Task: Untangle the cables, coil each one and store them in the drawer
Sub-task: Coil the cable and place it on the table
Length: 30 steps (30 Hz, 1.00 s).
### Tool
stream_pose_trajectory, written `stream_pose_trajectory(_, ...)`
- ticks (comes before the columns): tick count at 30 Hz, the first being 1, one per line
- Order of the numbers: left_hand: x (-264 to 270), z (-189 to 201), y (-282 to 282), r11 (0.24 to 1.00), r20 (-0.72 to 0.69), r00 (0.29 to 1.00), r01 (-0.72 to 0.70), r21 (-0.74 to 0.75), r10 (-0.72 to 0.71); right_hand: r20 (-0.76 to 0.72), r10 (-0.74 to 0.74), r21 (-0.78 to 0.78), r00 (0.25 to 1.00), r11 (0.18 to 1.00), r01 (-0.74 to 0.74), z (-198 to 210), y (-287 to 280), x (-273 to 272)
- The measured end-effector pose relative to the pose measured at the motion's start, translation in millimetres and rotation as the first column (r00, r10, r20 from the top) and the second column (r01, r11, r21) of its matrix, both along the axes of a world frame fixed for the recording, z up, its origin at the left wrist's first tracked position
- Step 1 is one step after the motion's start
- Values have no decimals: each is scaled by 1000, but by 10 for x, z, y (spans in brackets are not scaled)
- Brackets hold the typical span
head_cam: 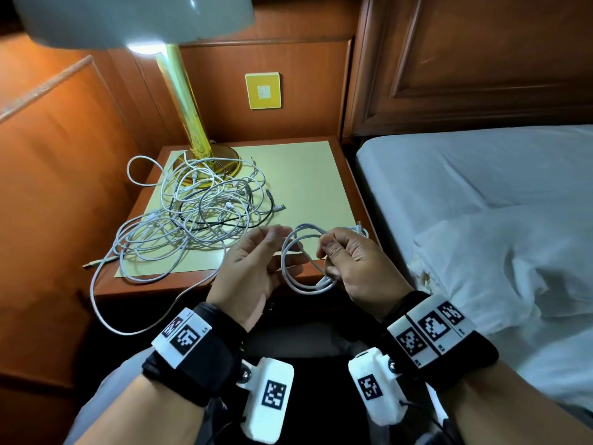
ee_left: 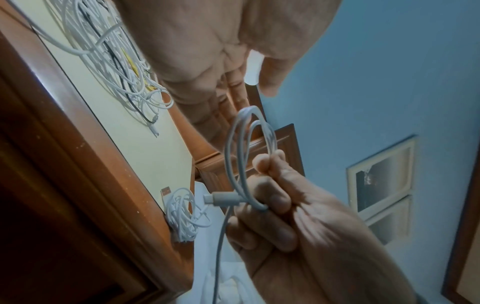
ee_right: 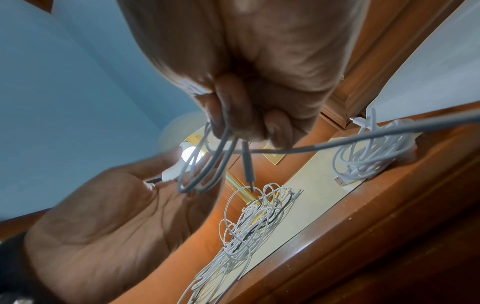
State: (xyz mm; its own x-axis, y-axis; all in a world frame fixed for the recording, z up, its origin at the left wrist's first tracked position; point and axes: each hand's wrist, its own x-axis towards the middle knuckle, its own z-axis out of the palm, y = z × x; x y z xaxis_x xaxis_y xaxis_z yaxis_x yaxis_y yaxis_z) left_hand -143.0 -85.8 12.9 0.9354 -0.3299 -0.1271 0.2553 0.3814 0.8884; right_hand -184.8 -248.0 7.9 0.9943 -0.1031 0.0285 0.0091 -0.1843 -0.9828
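A tangle of white cables with one black one (head_cam: 199, 207) (ee_left: 111, 55) (ee_right: 249, 226) lies on the nightstand's cream top (head_cam: 305, 175). My right hand (head_cam: 327, 248) (ee_left: 272, 195) (ee_right: 246, 123) grips a white cable wound into a few loops (head_cam: 298, 271) (ee_left: 233, 154) (ee_right: 202, 174), held in the air above the nightstand's front edge. Just left of the loops, my left hand (head_cam: 276, 234) (ee_right: 155, 179) pinches that cable's white plug end (ee_right: 168, 174). A coiled white cable (head_cam: 361, 231) (ee_left: 184, 214) (ee_right: 371, 156) rests at the top's front right corner. I cannot make out the drawer.
A brass lamp (head_cam: 186, 117) stands at the back left of the top, its base partly under the tangle. One cable strand (head_cam: 106, 313) hangs off the front left edge. A bed with white sheets (head_cam: 481, 203) is close on the right. Wood panelling carries a yellow switch plate (head_cam: 263, 90).
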Motion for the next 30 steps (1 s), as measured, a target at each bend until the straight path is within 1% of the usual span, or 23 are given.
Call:
stream_pose_trajectory(3,-17,-73,-37,995,104,995,2,102,-13,17,-38,-10,999,999,38,-5,17,2)
stream_pose_trajectory(4,-23,-79,-45,994,111,994,0,109,-13,14,-41,-16,999,999,41,-14,20,1)
stream_pose_trajectory(6,-26,-60,-44,1000,70,997,24,8,-24,11,-41,-51,999,998,41,-44,30,-5)
stream_pose_trajectory(8,-21,-18,-35,989,0,997,71,-129,-72,17,-44,-89,999,995,46,-72,45,-9)
stream_pose_trajectory(9,-19,-1,-25,981,-24,995,90,-170,-95,22,-50,-112,998,992,52,-79,48,-6)
stream_pose_trajectory(11,-23,10,-16,971,-29,991,122,-205,-131,28,-69,-164,997,984,72,-76,40,0)
stream_pose_trajectory(13,-25,14,-25,967,2,992,126,-221,-129,32,-90,-171,995,981,94,-55,17,-2)
stream_pose_trajectory(15,-20,6,-33,980,78,993,102,-171,-90,28,-115,-141,993,983,118,-26,-13,-8)
stream_pose_trajectory(17,-19,-9,-25,999,230,973,43,-18,-37,34,-137,-156,990,978,141,-8,-40,-13)
stream_pose_trajectory(19,-33,-6,-25,989,374,927,-33,142,-23,55,-146,-220,988,963,155,-12,-63,-12)
stream_pose_trajectory(20,-40,-4,-33,981,411,912,-63,185,-19,64,-145,-246,987,957,156,-19,-67,-15)
stream_pose_trajectory(24,-66,-12,-41,973,493,869,-85,213,-32,70,-152,-260,986,952,165,-43,-57,-12)
stream_pose_trajectory(27,-72,-48,-24,931,607,789,-144,334,-96,83,-165,-288,983,940,182,-35,-70,-11)
stream_pose_trajectory(30,-58,-34,-28,906,674,726,-180,382,-139,110,-173,-307,979,931,199,-29,-78,-27)
